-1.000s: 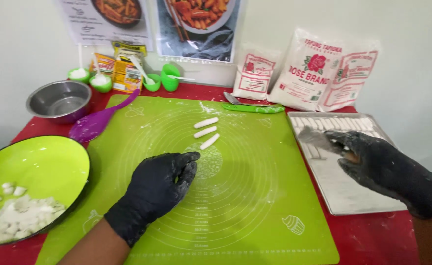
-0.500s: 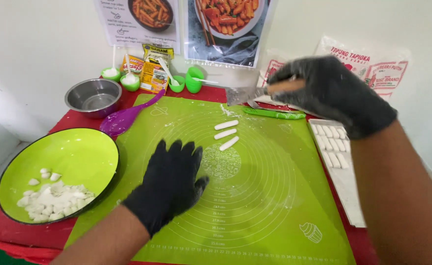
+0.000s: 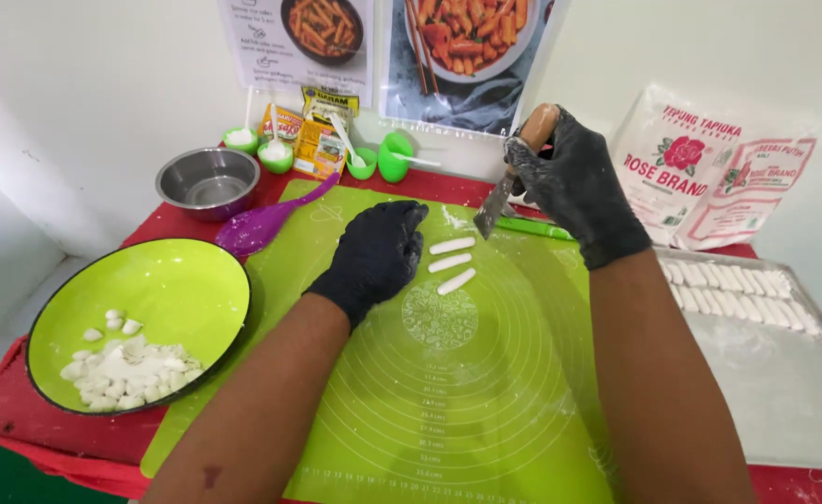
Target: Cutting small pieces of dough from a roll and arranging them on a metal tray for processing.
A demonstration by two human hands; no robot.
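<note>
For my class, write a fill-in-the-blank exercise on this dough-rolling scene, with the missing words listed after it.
1. The right hand holds a ____ with a wooden handle.
2. Beside the left hand, ____ white dough sticks lie on the green mat.
3. The green bowl with white dough pieces stands to the ____ of the mat.
4. The metal tray holds a ____ of dough sticks.

Missing words: knife; three; left; row

Lime-green mat (image 3: 486,392) with white rings, white dough sticks (image 3: 452,263), black gloves.
</note>
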